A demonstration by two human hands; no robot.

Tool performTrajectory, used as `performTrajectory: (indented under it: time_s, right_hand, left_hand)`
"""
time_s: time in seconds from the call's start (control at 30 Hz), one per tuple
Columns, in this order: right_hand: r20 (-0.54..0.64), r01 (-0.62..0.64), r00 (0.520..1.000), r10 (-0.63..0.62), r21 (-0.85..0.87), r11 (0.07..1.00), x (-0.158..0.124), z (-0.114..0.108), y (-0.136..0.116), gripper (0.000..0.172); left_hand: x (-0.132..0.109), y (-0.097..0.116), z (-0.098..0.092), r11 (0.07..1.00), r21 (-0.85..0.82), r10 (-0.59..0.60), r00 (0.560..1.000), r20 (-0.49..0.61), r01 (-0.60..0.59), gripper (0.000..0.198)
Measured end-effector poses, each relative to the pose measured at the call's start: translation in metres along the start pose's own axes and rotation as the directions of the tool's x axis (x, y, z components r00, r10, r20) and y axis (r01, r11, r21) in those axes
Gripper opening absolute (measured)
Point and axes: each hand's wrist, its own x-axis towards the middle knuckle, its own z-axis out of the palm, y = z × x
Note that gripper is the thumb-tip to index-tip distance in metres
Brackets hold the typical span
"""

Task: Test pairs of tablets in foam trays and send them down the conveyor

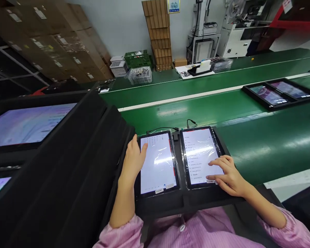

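Observation:
Two tablets with lit white screens lie side by side in a black foam tray (160, 206) in front of me. My left hand (134, 156) grips the left tablet (157, 168) at its upper left edge, thumb over the screen and fingers along the outer side. Over the lower right of the right tablet (196, 148) hovers or rests my right hand (225, 174), fingers spread; contact with the glass is unclear. A list of text lines fills the right screen. Thin black cables (165, 128) run to the tablets' top edges. Clear film appears to cover both tablets.
Stacked black foam trays (74, 179) rise close on my left, with lit tablets (33, 122) in them. A green conveyor belt (175, 115) runs beyond, carrying another tablet tray (281, 93) at right. Behind are clear plastic trays (140, 75), a green crate (136, 59) and cartons (54, 41).

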Motion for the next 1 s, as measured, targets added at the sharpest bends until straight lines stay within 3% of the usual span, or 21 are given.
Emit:
performTrajectory:
  time_s: [0.13, 0.3, 0.4, 0.53, 0.77, 1.0]
  right_hand:
    - [-0.015, 0.016, 1.000, -0.016, 0.034, 0.999, 0.004, -0.001, -0.007, 0.035]
    - [0.057, 0.040, 0.998, -0.042, 0.033, 0.999, 0.008, -0.008, -0.011, 0.033]
    - [0.095, 0.025, 0.995, -0.028, 0.031, 0.999, 0.010, -0.010, -0.011, 0.032]
    - [0.001, 0.047, 0.999, -0.047, -0.012, 0.999, 0.002, -0.007, -0.006, 0.035]
    - [-0.212, -0.074, 0.975, 0.061, -0.055, 0.996, -0.015, -0.005, 0.006, 0.037]
    - [-0.287, -0.175, 0.945, 0.159, -0.029, 0.984, -0.013, -0.010, 0.006, 0.040]
  left_hand:
    - [-0.043, -0.017, -0.007, 1.000, 0.010, -0.011, 0.999, -0.038, 0.011, 0.065]
    - [-0.083, -0.043, 0.015, 0.995, -0.078, 0.050, 0.987, -0.155, -0.062, 0.065]
    - [-0.085, -0.059, 0.030, 0.983, -0.079, 0.144, 0.967, -0.210, -0.164, 0.068]
    - [-0.082, -0.069, 0.034, 0.970, -0.064, 0.213, 0.949, -0.232, -0.233, 0.067]
    - [-0.084, -0.063, 0.028, 0.971, -0.090, 0.196, 0.955, -0.222, -0.220, 0.070]
    - [-0.084, -0.069, 0.030, 0.967, -0.083, 0.219, 0.951, -0.217, -0.241, 0.067]
